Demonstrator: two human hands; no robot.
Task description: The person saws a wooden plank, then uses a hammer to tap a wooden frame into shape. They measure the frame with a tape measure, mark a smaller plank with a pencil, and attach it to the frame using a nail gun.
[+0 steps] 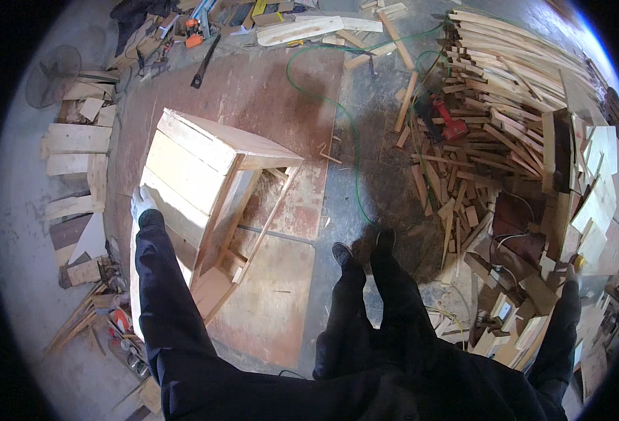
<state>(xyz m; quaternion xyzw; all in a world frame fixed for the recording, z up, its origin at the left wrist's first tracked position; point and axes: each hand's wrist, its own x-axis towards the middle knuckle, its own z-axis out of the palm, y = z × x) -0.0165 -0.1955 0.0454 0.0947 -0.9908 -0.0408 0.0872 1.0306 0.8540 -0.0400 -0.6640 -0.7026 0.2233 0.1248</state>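
To my left, a pale wooden cabinet frame [190, 165] made of planks rests on the floor, its hollow side facing right. My left hand [143, 200], in a light glove, lies along the left edge of its plank top with the fingers stretched out. Far to the right, my right hand [573, 266] reaches to the edge of a workbench [608, 242]. Its fingers appear closed on a small yellow object [580, 260], too small to make out in detail.
Loose sticks and a big stack of wood strips [506, 70] fill the right side, with a red nail gun [450, 123] among them. A green hose [355, 133] crosses the floor ahead of my feet. Board offcuts [78, 140] and a fan [53, 76] line the left.
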